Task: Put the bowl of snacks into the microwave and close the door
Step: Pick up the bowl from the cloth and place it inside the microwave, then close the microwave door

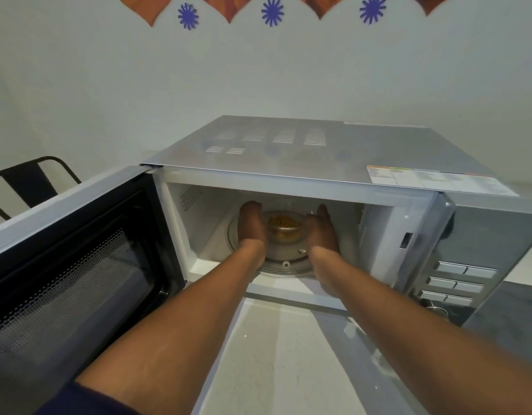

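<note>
A silver microwave (pixel 303 151) stands on the counter with its door (pixel 73 259) swung wide open to the left. Inside the white cavity a clear glass bowl of yellow snacks (pixel 284 230) sits on the round glass turntable (pixel 284 266). Both my arms reach into the cavity. My left hand (pixel 252 224) cups the bowl's left side and my right hand (pixel 321 230) cups its right side, fingers wrapped around the rim. The far side of the bowl is hidden by my hands.
The control panel with grey buttons (pixel 456 283) and a knob (pixel 435 310) is on the microwave's right front. White countertop (pixel 273 363) lies below my arms. A black chair back (pixel 28 184) stands at the far left by the wall.
</note>
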`<state>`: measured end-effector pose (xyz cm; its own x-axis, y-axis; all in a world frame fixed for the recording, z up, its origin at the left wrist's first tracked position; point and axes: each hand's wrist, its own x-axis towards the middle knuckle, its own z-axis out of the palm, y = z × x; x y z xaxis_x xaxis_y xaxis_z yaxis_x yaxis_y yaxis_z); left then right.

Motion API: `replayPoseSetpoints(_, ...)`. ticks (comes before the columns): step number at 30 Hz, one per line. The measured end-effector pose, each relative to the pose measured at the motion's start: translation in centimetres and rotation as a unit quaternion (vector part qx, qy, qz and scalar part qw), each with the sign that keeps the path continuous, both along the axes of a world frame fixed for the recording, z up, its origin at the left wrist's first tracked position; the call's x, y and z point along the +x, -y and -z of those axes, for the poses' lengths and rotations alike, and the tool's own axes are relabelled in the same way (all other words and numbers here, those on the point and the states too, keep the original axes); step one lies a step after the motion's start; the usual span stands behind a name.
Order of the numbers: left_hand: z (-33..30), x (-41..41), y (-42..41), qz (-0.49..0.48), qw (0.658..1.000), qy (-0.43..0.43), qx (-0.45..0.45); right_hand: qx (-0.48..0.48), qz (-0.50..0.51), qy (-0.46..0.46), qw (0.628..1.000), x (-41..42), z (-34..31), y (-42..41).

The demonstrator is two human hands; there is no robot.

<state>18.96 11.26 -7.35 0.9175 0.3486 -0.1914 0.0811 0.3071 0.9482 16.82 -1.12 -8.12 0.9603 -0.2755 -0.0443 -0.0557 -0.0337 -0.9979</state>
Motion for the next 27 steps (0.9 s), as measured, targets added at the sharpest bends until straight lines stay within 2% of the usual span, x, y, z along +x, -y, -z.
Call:
replayPoseSetpoints(3, 0.0, -1.7, -0.4, -0.02, 0.994, -0.009, 0.11, -0.004, -0.013, 0.008, 1.0, -2.6, -0.4, 0.0)
replayPoseSetpoints(6, 0.2, -3.9, -1.1, -0.007, 0.958, 0.036, 0.284, -0.019, -0.034, 0.004, 0.999, -5.1, -0.9, 0.7)
replayPoseSetpoints(8, -0.8, -5.4, -1.8, -0.02, 0.925, 0.06, 0.374, -0.111, -0.064, 0.012, 0.992, -7.1, -1.7, 1.4)
replayPoseSetpoints(12, -3.8, -8.7, -2.7, -0.019, 0.848, 0.08, 0.523, -0.274, -0.095, 0.101, 0.952, -10.1, -3.7, 2.9)
replayPoseSetpoints(14, -5.4, -10.4, -3.1, -0.03, 0.802, 0.097, 0.588, -0.338, -0.111, 0.145, 0.923, -11.9, -5.1, 3.8)
replayPoseSetpoints(18, -8.8, -14.0, -4.0, -0.064, 0.718, 0.141, 0.678, -0.475, -0.112, 0.232, 0.842, -15.3, -7.9, 5.8)
replayPoseSetpoints(24, -12.3, -17.9, -6.2, -0.122, 0.623, 0.168, 0.754, -0.58, -0.06, 0.374, 0.721, -17.3, -11.0, 9.3)
replayPoseSetpoints(27, -13.4, -19.2, -7.5, -0.131, 0.567, 0.122, 0.804, -0.601, -0.004, 0.412, 0.685, -17.0, -12.2, 11.2)
